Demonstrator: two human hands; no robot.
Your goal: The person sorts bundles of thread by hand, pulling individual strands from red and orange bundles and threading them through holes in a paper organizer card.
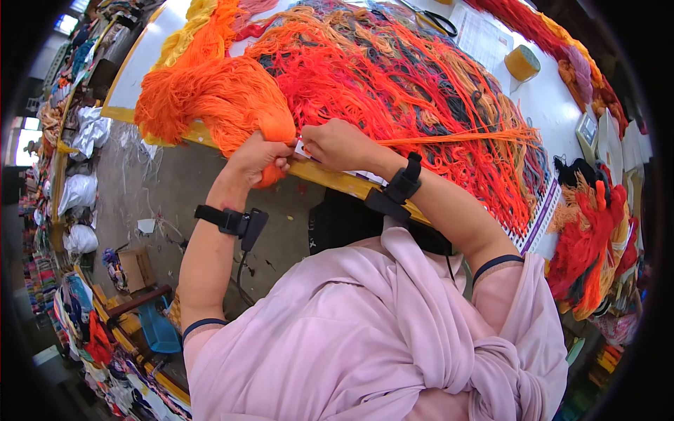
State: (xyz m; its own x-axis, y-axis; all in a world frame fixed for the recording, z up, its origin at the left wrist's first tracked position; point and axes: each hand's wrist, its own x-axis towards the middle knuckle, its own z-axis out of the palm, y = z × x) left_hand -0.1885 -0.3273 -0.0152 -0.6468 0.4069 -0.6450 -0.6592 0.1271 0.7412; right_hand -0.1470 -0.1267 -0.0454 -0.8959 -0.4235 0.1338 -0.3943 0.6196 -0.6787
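Observation:
A thick bright orange hank of yarn [210, 98] lies over the table's front-left edge. My left hand [258, 158] is closed around its lower end, with some yarn hanging below the fingers. Close beside it, my right hand [340, 145] is curled shut at the edge of a white card strip [300, 149]; what its fingertips pinch is hidden. A thin bundle of orange strands [467, 138] stretches rightward from behind my right wrist, across a wide mass of red, orange, tan and dark threads [393, 91]. These threads hang along a white-and-purple holed strip [540, 214] at the right.
Scissors with black handles [437, 23], printed papers [484, 38] and a yellow tape roll [522, 63] lie at the far side. Further right are a small grey device [587, 130] and red-orange yarn bunches [590, 242]. A blue plastic stool [158, 326] stands low on the left.

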